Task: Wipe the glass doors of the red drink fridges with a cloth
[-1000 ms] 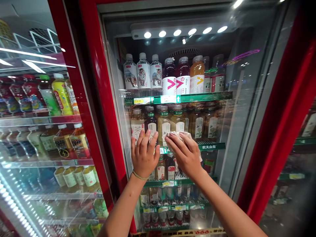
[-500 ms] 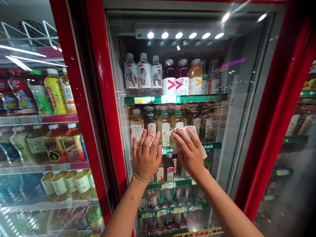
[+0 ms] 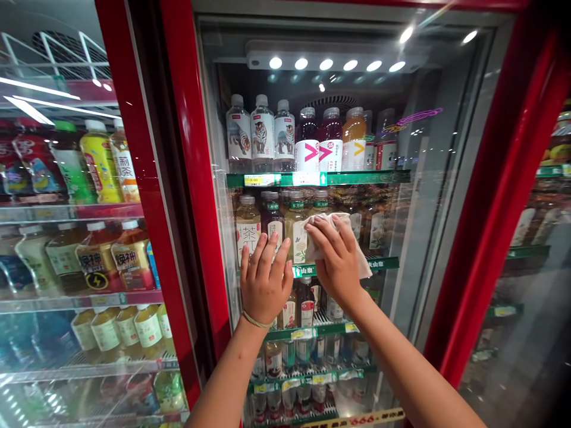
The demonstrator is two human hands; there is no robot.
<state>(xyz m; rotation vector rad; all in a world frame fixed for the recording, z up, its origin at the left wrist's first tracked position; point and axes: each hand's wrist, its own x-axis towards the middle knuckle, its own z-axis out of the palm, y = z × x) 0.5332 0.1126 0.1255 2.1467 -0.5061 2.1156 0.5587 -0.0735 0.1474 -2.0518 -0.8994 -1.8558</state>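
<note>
My left hand [image 3: 266, 284] lies against the glass door [image 3: 428, 196] of a drinks fridge, fingers spread and nothing in it. A thin band circles that wrist. To its right, my right hand [image 3: 336, 258] presses a white cloth [image 3: 360, 261] to the same glass. Its fingers curve over the cloth, whose lower right corner hangs past the hand. Behind the glass, level with both hands, stands a row of tea bottles [image 3: 298, 232], partly hidden by the fingers and the cloth.
Red frames [image 3: 187, 148] border the glass on both sides. Inside, tiger-label bottles [image 3: 262, 134] and juice bottles [image 3: 330, 142] fill the upper shelf. At the left, a second fridge holds several rows of bottles [image 3: 131, 255]. Ceiling lights reflect in the glass.
My right hand has slid the cloth slightly up and to the left across the glass. My left hand stays in nearly the same place.
</note>
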